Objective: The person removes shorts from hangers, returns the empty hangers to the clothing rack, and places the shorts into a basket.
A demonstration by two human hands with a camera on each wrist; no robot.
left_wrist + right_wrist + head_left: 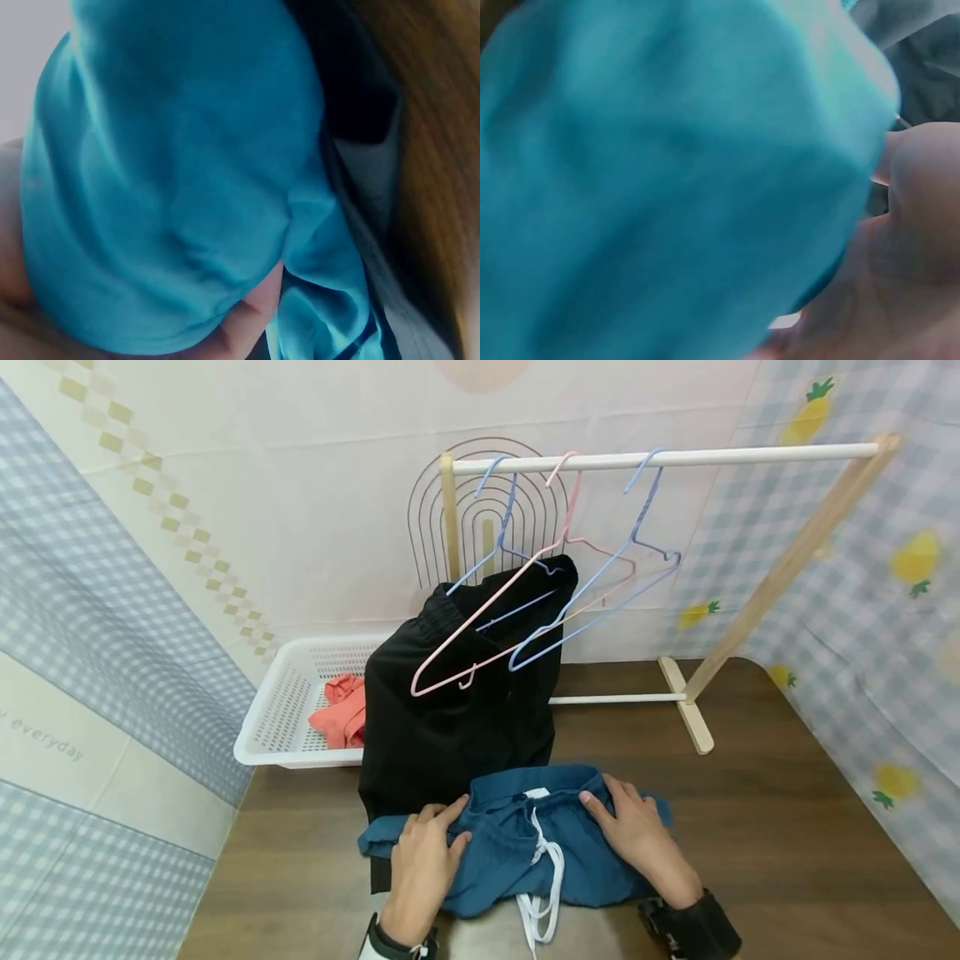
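On the brown surface (750, 827), at its near edge, lie blue shorts (517, 852) with a white drawstring (542, 893) trailing toward the person. Both hands rest on the shorts. The left hand (422, 860) lies on their left part with fingers fairly straight and pressed to the cloth, the thumb lying beside a fold; the left wrist view shows a fingertip (251, 319) under bunched blue cloth, so it may pinch that edge, but I cannot tell for sure. The right hand (637, 835) lies flat on the right part near the waistband, fingers straight and close together.

Just behind the shorts, and partly under them, a black garment (450, 727) hangs down to the surface from a blue hanger (498, 539) on the white rail of a wooden rack (787, 560). A pink hanger (517, 610) and another blue one (600, 602) hang beside it, bare. To the left stands a white basket (281, 718) holding an orange garment (341, 714).
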